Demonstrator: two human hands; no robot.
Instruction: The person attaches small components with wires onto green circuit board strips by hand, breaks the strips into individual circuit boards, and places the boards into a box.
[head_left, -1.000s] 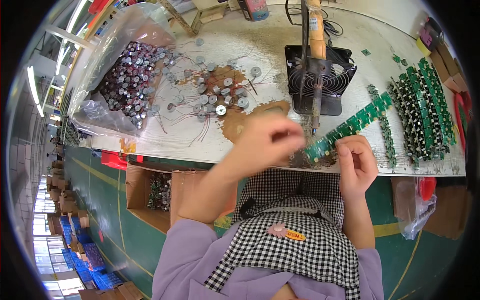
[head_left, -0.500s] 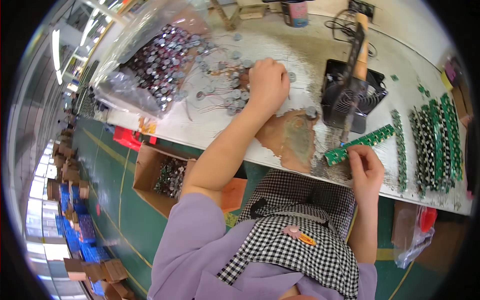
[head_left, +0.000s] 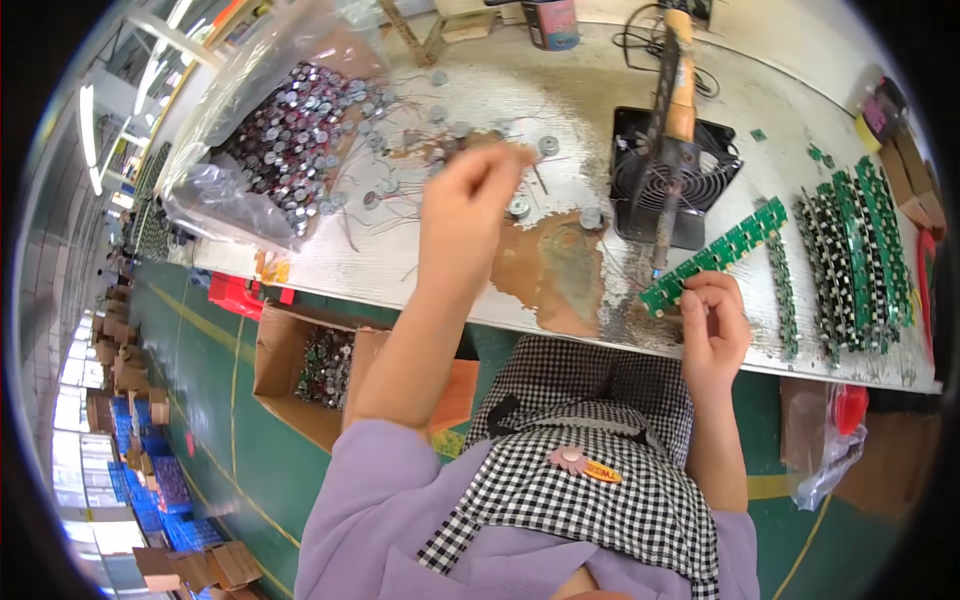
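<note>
My left hand [head_left: 463, 213] hovers over the bench beside scattered small round silver parts [head_left: 383, 187] with thin wires. Its thumb and fingers are pinched together and blurred; whatever lies between them cannot be made out. My right hand [head_left: 716, 318] grips a long green circuit board strip [head_left: 735, 236] by its near edge, slanting up to the right. Close to the strip's near end is the tip of a soldering iron [head_left: 681, 90] with a wooden handle, mounted pointing down. Two silver parts sit near my left hand, one [head_left: 591, 218] on a brown stained patch [head_left: 550, 270].
A black fan [head_left: 632, 150] stands behind the iron. Rows of green board strips [head_left: 862, 260] lie at the right. A plastic-lined box of silver parts [head_left: 285, 135] is at the back left. Below the bench edge stands a cardboard box [head_left: 283, 360]; a tin [head_left: 552, 24] stands at the back.
My left hand has drawn back toward me and left, away from the silver parts. The board strip in my right hand has shifted slightly and slants more steeply. The whole view has shifted a little.
</note>
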